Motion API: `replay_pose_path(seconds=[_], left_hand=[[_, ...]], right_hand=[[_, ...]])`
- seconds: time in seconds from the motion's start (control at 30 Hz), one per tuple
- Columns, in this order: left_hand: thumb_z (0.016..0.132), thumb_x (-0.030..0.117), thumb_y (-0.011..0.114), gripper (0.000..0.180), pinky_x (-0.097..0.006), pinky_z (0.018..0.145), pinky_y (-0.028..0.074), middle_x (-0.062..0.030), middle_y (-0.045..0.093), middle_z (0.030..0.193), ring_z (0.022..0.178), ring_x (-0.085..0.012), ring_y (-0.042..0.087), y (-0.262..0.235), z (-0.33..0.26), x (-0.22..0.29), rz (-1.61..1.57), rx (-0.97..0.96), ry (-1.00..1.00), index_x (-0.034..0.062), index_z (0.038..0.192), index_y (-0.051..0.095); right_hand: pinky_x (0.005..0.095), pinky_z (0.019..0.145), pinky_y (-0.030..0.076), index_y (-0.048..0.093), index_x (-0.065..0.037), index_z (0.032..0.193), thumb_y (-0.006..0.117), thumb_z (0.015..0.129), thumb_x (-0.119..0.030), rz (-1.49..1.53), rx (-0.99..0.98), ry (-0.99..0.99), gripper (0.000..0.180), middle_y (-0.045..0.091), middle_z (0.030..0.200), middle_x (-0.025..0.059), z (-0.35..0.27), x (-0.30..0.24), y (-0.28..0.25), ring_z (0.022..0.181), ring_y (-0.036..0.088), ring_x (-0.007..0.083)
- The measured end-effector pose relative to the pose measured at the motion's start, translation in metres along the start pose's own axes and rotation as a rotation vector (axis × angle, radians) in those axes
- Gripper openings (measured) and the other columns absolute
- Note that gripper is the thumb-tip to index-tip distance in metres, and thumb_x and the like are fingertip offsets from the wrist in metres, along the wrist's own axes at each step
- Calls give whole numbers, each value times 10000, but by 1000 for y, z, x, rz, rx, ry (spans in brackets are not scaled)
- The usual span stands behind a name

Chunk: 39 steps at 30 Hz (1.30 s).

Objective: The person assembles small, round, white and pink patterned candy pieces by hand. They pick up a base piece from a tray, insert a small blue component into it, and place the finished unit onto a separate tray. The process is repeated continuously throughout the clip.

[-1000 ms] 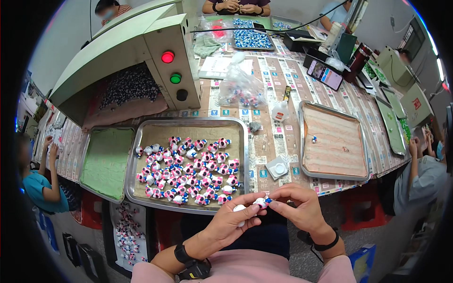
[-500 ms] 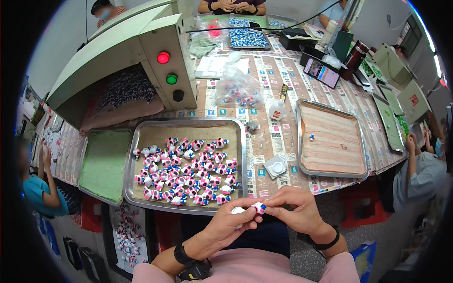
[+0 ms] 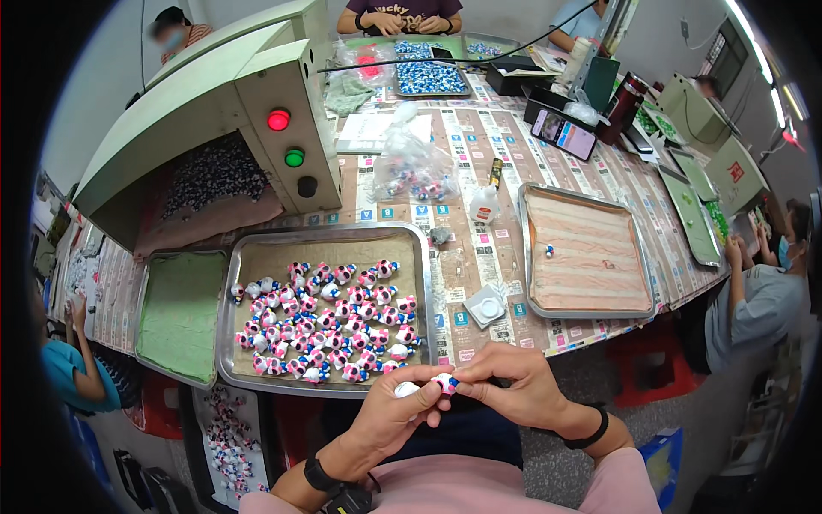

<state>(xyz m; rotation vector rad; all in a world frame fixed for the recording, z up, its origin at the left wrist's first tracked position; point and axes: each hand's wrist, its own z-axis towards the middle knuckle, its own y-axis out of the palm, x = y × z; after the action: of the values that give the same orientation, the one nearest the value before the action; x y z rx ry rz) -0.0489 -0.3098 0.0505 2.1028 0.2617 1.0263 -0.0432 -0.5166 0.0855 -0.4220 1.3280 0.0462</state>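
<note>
A small white, pink and blue figurine (image 3: 444, 384) is held at its two ends near the table's front edge, between both my hands. The thumb and fingers of my left hand (image 3: 381, 418) close on its white and pink end. At its blue end, the fingertips of my right hand (image 3: 518, 387) pinch together. A round white piece (image 3: 405, 390) also sits in my left hand, partly covered by the thumb; its kind is not clear. Just beyond my hands, a metal tray (image 3: 419, 244) holds many similar figurines.
A pink-lined tray (image 3: 591, 257) with one tiny figurine lies to the right. A white dish (image 3: 488, 305), glue bottle (image 3: 484, 206) and bag of figurines (image 3: 415, 167) stand between. At left are a green-lined tray (image 3: 180, 300) and a machine with lit buttons (image 3: 291, 128). Other people sit around.
The view has shifted slightly, so the table and trays appear moved a little left. Both hands still hold the figurine in nearly the same grip.
</note>
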Motion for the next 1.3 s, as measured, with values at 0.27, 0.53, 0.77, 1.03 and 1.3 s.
replay_pose_path(seconds=[0.27,0.53,0.77,1.03,1.3], left_hand=[[911,122,642,254,-174,526,457,-42,661,857,658,-64,594,-13,-16,38,597,170,138,7,1137,657],[818,106,697,205,-328,694,513,-134,696,880,762,-261,667,-28,-18,58,1484,164,411,55,1016,705],[835,171,686,206,-375,710,516,-137,691,908,807,-298,662,-21,-8,55,1595,212,469,64,1011,698],[917,287,618,261,-246,545,444,-70,577,713,596,-167,556,-29,-12,49,1111,244,613,36,989,615],[973,592,285,542,-213,351,273,-72,498,696,531,-169,454,-24,-13,33,-291,-21,-28,107,968,525]], right_hand=[[300,729,508,699,-24,996,669,823,-42,-398,128,-87,176,682,891,106,25,16,-48,820,652,205],[356,792,498,676,1,1020,658,796,-50,-811,251,142,231,652,971,151,52,90,-161,858,640,263],[385,852,481,669,-1,1033,607,782,18,-843,161,65,259,643,1016,169,65,126,-171,921,617,326],[405,787,469,705,-44,889,626,758,-1,-909,159,278,159,599,869,176,67,104,-157,861,589,363],[270,669,493,690,8,953,663,814,-30,-399,277,233,146,646,890,77,35,63,-117,769,624,138]])
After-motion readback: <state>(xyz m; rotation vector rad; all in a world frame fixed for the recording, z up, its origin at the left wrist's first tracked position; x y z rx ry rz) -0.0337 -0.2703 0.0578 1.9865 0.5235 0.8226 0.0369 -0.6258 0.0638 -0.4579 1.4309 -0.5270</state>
